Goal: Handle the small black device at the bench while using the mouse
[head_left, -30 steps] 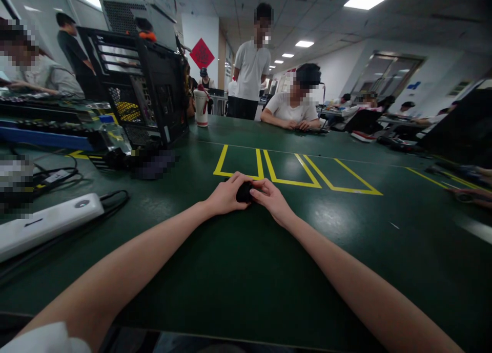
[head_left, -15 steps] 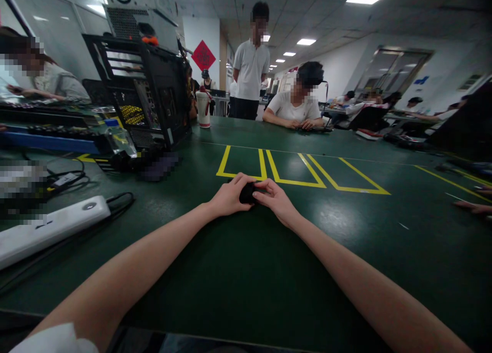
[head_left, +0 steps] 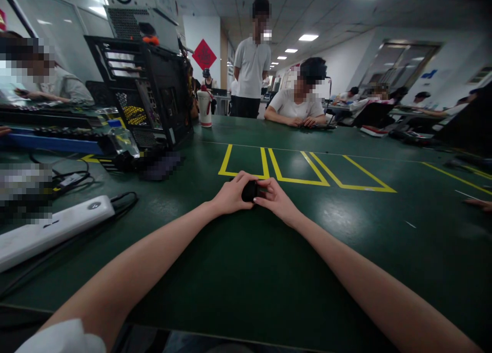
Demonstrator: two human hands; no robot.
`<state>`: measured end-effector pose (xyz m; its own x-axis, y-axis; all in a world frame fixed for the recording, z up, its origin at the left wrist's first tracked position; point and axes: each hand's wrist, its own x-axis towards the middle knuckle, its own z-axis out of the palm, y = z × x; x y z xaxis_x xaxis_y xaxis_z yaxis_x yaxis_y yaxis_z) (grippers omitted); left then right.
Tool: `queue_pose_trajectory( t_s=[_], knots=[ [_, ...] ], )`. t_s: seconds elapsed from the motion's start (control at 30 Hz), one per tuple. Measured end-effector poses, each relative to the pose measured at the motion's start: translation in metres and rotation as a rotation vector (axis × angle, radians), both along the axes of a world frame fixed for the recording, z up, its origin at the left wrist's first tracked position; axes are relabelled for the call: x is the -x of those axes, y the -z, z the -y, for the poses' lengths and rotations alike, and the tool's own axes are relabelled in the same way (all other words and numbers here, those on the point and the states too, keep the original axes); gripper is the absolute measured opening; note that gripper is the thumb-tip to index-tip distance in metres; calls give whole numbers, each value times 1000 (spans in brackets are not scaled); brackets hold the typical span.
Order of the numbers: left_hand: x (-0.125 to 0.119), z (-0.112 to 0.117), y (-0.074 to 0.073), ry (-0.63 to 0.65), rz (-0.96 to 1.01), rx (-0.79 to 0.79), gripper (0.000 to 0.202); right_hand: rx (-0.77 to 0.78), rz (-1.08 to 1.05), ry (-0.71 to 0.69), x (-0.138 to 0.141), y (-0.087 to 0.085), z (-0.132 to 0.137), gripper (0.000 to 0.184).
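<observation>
A small black rounded object (head_left: 249, 191) is held between my two hands, low over the green table (head_left: 230, 271); its kind is not clear. My left hand (head_left: 233, 193) curls around its left side, thumb below and fingers over the top. From the right, my right hand (head_left: 275, 201) closes on it with thumb and fingertips. The fingers hide much of the object, and I cannot tell whether it touches the tabletop. Just beyond it lie frames of yellow tape (head_left: 246, 175) on the table.
A white power strip (head_left: 77, 221) with cables lies at the left. Behind it stand a black open computer case (head_left: 169, 97), a bottle (head_left: 123, 140) and a white cup (head_left: 205, 108). A seated person (head_left: 295, 104) works across the table; another person (head_left: 251, 61) stands behind.
The view has shifted slightly, so the scene sits a little differently in the frame. Both hands keep hold of the black object, with the right fingers slightly further to its right edge.
</observation>
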<state>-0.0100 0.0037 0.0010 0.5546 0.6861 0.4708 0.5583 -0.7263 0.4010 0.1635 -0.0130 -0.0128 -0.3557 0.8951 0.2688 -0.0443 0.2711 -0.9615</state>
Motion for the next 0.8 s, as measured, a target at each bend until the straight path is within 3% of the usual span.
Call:
queue_pose_trajectory(
  t_s=[0.1, 0.2, 0.33, 0.5, 0.7, 0.8],
  knots=[
    [-1, 1, -1, 1, -2, 3, 55, -15, 19, 80, 1, -1, 0, 24],
    [-1, 1, -2, 6, 1, 18, 56, -23, 39, 117, 1, 0, -2, 29],
    [-1, 1, -2, -2, 4, 26, 57, 18, 95, 70, -1, 0, -4, 34],
    [-1, 1, -1, -20, -14, 14, 56, -9, 20, -11, -1, 0, -2, 38],
    [-1, 0, 0, -7, -7, 3, 55, 15, -2, 66, 1, -1, -2, 24],
    [0, 0, 0, -4, -3, 3, 55, -19, 32, 92, 0, -1, -4, 26]
  ],
)
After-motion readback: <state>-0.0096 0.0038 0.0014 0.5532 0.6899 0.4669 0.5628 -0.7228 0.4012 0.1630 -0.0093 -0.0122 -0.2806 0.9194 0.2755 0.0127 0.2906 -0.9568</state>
